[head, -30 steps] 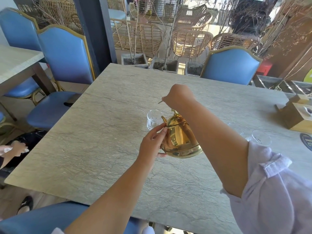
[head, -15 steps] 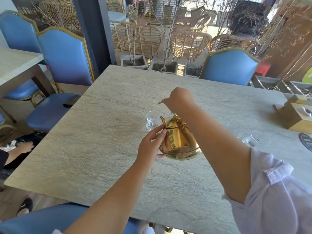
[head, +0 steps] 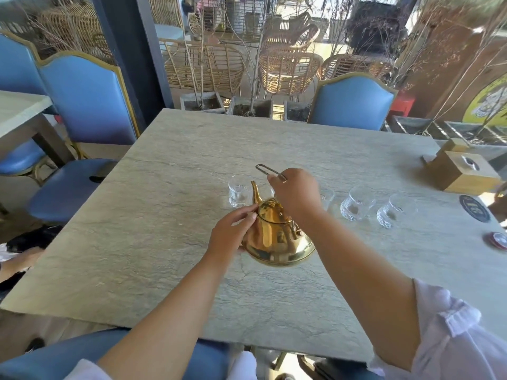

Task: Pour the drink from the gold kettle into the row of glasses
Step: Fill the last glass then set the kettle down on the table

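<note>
The gold kettle (head: pixel 277 239) hangs just above the stone table (head: pixel 137 242), its spout pointing away toward the leftmost glass (head: pixel 238 191). My right hand (head: pixel 295 193) grips the thin wire handle over the kettle. My left hand (head: pixel 233 231) rests its fingertips on the lid and side of the kettle. A row of clear glasses runs to the right; two of them (head: pixel 356 202) (head: pixel 393 209) stand in plain sight, and others are partly hidden behind my right hand.
A wooden box (head: pixel 463 171) sits at the table's right edge, with a dark round coaster (head: pixel 474 208) and a small red disc (head: pixel 496 239) near it. Blue chairs (head: pixel 90 100) stand on the left and far side. Another person's arm shows low at left.
The kettle has tipped back more upright and its spout has lifted. My view has shifted, so the glasses to the right now show. Both hands keep their hold.
</note>
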`<state>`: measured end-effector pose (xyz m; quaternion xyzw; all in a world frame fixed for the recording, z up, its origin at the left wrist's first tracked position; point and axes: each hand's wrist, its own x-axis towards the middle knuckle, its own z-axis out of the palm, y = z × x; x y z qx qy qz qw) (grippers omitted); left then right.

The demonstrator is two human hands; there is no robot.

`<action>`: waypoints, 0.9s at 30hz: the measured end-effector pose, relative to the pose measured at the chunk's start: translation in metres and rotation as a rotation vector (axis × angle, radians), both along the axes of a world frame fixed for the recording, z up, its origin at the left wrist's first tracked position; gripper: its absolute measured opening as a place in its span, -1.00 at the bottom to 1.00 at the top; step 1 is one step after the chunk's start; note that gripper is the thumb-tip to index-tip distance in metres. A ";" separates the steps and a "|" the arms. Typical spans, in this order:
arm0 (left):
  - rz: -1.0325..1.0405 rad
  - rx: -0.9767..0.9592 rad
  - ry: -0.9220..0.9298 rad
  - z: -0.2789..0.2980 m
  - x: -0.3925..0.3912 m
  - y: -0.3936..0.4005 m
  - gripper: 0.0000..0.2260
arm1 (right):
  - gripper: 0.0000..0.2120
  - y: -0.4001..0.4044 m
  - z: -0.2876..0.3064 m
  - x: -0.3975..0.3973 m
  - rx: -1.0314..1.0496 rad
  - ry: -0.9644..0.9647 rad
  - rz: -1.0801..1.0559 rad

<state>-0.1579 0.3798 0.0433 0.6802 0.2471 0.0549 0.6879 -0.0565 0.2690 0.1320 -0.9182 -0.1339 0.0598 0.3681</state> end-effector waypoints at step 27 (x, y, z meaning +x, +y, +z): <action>-0.436 0.087 0.012 -0.010 0.102 -0.249 -0.71 | -0.63 -0.283 -0.002 0.020 0.299 0.100 -0.680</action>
